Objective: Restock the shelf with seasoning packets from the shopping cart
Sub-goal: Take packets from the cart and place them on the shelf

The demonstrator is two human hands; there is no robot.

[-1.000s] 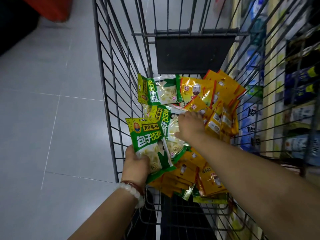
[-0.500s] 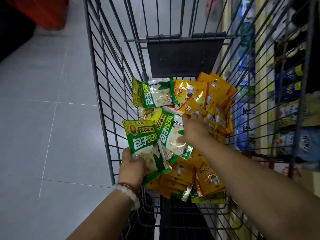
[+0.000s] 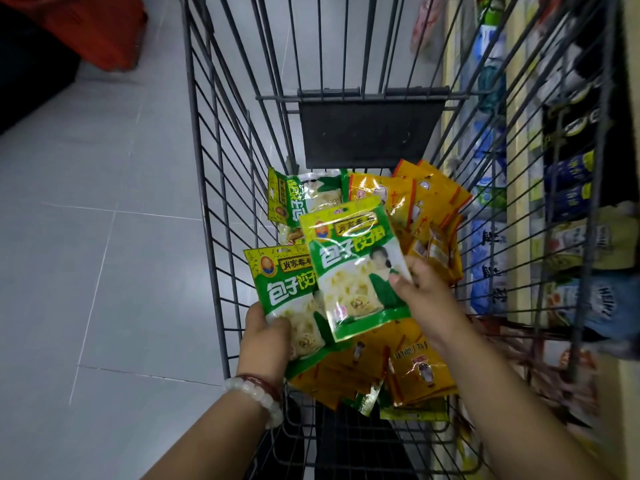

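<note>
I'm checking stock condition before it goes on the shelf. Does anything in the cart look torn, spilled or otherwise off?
No packet looks torn or spilled. The orange packets and green packets lie jumbled in the cart, some upside down. The left hand and right hand each hold an intact green packet.

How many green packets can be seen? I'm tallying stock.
3: one in the left hand, one in the right hand, one lying at the cart's far end. More may be hidden.
</note>
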